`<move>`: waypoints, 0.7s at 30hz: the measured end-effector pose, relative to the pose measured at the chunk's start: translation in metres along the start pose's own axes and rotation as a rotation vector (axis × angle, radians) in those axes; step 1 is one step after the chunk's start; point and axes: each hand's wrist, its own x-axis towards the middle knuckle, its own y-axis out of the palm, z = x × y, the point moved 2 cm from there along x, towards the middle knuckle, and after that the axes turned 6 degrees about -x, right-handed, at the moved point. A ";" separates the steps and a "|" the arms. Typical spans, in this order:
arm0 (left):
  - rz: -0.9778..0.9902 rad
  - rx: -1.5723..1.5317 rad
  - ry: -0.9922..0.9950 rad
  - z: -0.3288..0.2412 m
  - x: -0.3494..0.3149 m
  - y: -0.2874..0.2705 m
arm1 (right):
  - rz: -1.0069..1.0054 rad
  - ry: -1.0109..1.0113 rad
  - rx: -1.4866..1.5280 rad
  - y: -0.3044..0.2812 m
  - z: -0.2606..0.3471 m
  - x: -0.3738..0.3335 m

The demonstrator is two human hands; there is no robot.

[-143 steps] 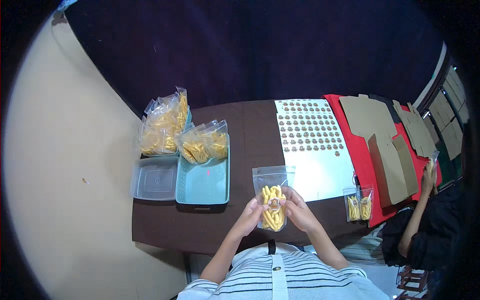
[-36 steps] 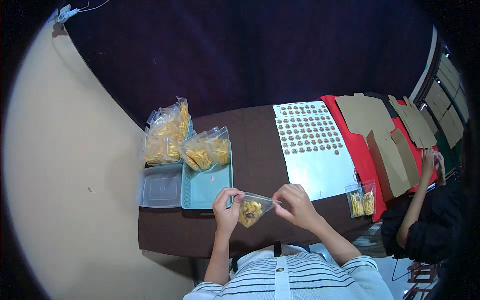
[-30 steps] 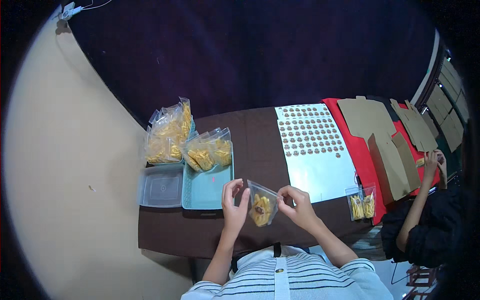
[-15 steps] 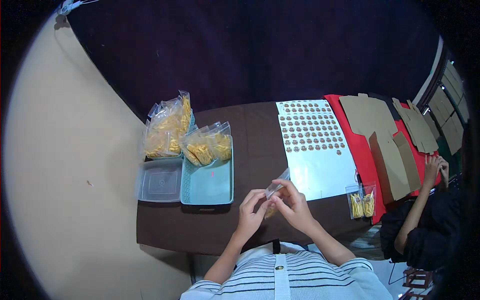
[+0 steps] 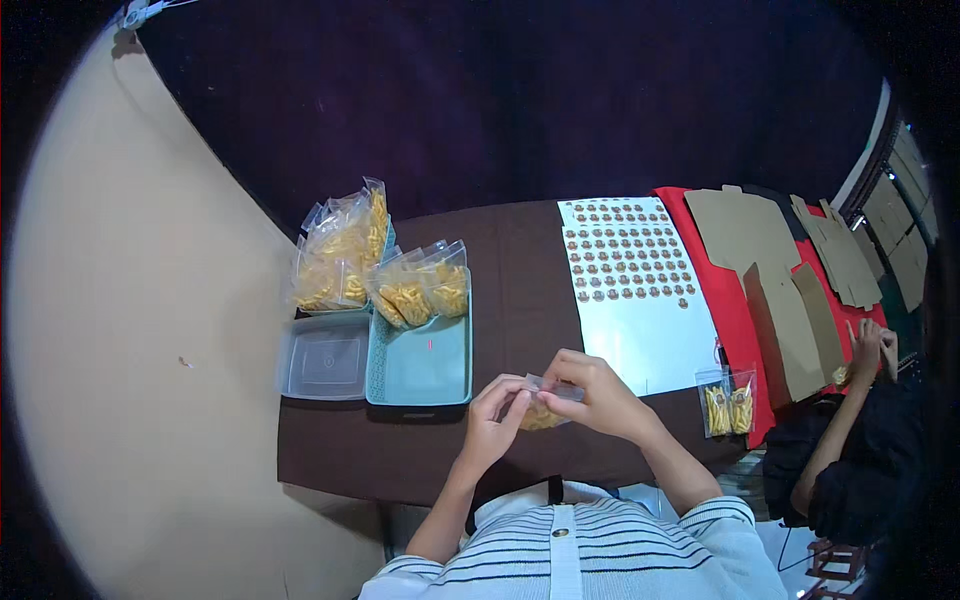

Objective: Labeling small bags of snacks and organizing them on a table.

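Note:
Between my two hands is a small clear plastic bag of yellow snack sticks, held over the near part of the brown-covered table. My left hand pinches its top edge at the left. My right hand grips the same edge from the right, thumb and fingers closed on the plastic. The bag's filled part hangs below my fingers and is partly hidden by them. Just beyond my right hand lies a white sheet of round brown stickers, with its lower rows bare.
Filled snack bags rest at the back of a light-blue tray; more bags are heaped behind a clear lid-like container. Two stickered bags lie right, near an open cardboard box. A co-worker's hands are at far right.
The bag's top has turned from tilted upright to lying more level between my hands, and more of its filled part shows. My right hand has turned over it.

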 end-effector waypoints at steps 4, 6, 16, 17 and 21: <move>-0.021 -0.007 -0.023 0.004 -0.001 -0.002 | 0.069 0.003 0.036 0.008 -0.002 0.001; -0.035 0.087 -0.019 0.005 -0.001 -0.004 | 0.071 0.003 0.020 0.010 -0.001 0.001; -0.179 0.112 0.056 0.005 0.006 -0.017 | 0.063 0.100 0.211 0.016 -0.007 -0.004; -0.209 0.078 0.067 0.004 0.007 -0.020 | 0.044 0.079 0.201 0.016 -0.009 -0.006; -0.204 0.091 0.028 0.005 0.007 -0.029 | 0.073 0.150 0.243 0.015 -0.013 -0.012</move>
